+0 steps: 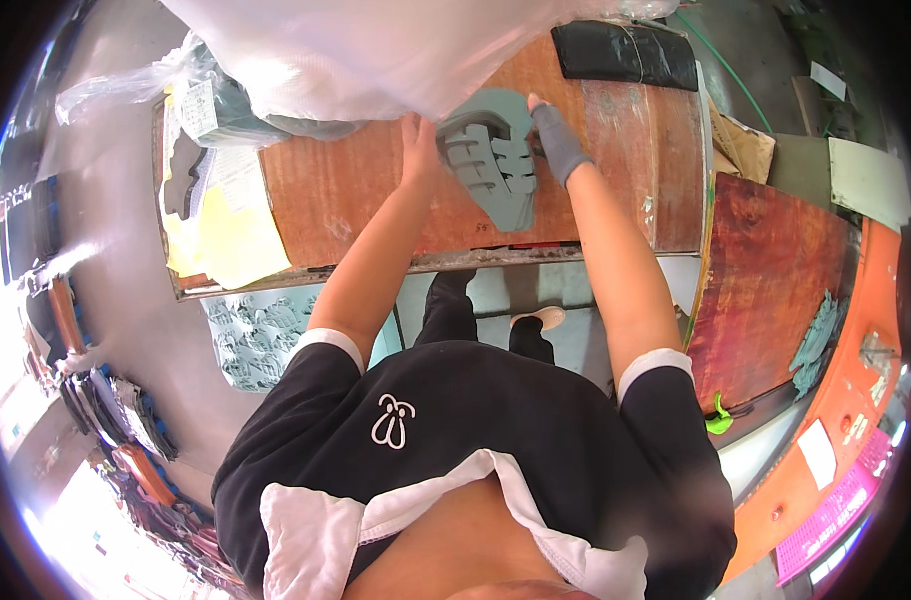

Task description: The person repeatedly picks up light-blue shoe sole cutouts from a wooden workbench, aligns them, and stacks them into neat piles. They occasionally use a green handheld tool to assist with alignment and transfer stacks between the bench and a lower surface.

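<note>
A small stack of grey-green, strap-like cut shoe uppers (515, 205) lies on the reddish-brown wooden tabletop (345, 190). Slots run through the pieces, and the lower end narrows to a rounded tip. My left hand (421, 152) is bare and lies along the stack's left edge, its fingers stretched out. On the right edge rests my right hand (559, 138), in a grey glove that leaves the fingertips bare. Its fingers reach forward beside the stack. Neither hand is visibly closed round the pieces.
A large white plastic sack (365, 55) overhangs the table's far side. A black wrapped bundle (625, 53) lies at the far right. Yellow and white papers (230, 235) cover the left end. A second reddish board (765, 280) stands right, beside an orange curved frame (835, 400).
</note>
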The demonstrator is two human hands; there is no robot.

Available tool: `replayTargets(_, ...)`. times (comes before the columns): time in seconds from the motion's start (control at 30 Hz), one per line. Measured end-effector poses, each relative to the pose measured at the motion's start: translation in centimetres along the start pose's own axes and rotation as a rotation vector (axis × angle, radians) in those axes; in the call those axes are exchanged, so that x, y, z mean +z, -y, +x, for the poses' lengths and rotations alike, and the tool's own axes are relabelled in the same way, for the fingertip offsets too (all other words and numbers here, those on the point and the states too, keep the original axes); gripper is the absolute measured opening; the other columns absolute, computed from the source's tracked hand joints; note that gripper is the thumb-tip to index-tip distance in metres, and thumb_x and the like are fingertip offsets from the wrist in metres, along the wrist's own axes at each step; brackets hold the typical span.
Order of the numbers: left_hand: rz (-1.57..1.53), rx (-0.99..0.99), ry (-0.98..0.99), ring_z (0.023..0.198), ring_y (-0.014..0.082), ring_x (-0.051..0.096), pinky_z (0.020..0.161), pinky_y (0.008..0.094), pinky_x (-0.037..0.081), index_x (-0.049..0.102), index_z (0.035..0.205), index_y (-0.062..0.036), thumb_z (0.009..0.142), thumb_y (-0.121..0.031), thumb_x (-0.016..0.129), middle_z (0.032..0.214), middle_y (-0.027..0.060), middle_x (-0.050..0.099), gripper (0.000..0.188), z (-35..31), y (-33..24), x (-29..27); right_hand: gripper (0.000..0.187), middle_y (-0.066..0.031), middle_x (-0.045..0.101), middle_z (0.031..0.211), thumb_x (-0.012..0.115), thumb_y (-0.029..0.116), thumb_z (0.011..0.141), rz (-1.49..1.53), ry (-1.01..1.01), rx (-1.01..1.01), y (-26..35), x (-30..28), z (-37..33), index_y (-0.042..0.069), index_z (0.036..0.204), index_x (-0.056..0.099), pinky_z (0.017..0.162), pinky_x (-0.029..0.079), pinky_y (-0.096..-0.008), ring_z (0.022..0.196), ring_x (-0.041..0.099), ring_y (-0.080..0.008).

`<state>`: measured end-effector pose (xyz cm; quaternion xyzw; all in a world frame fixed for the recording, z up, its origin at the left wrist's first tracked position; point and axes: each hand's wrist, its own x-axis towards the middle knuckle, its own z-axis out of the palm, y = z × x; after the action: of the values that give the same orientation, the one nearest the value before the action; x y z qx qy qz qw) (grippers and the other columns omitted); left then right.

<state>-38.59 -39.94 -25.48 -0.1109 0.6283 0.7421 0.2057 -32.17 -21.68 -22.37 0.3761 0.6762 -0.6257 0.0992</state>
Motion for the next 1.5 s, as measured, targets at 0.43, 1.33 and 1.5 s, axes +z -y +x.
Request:
replayTargets(0.43, -0.484, -0.265, -0.055, 0.118, 0.027, 0.045, 0.096, 0.0395, 0.04, 0.029, 0.138, -0.0007, 0.091, -0.037, 0.048, 0.135, 0.0162, 0.039, 0.063, -6.5, -0.8, 2.5, 0.06, -0.0092, 0.055, 0.118, 0.044, 0.053, 0.093, 0.482, -0.198, -0.058, -3.4, 0.0, -4.7, 0.004, 0.127, 0.049, 0.097, 0.037, -0.0316, 0.107, 0.05, -0.0187)
replayTargets(1.33, 0.531, 0.862, 0.48, 0.13, 0.031, 0.032, 0.109, 0.0414, 0.025, 0.025, 0.14, 0.0037, 0.088, -0.009, 0.059, 0.142, 0.0195, 0.028, 0.063, -12.5, -2.5, 11.1, 0.06, -0.0104, 0.055, 0.124, 0.06, 0.041, 0.088, 0.356, -0.571, -0.305, -4.7, -17.8, -30.0, 0.001, 0.131, 0.046, 0.098, 0.04, -0.0302, 0.116, 0.051, -0.0173)
replayTargets(1.5, 0.424, 1.086, 1.093, 0.128, 0.0336, 0.034, 0.108, 0.0431, 0.025, 0.039, 0.132, 0.0021, 0.084, -0.014, 0.061, 0.139, 0.0196, 0.035, 0.055, -22.8, -2.0, 27.4, 0.039, -0.0025, 0.061, 0.105, 0.061, 0.027, 0.09, 0.867, -0.868, -0.387, -13.8, -23.8, -42.1, 0.002, 0.12, 0.054, 0.081, 0.046, -0.0244, 0.093, 0.057, -0.01)
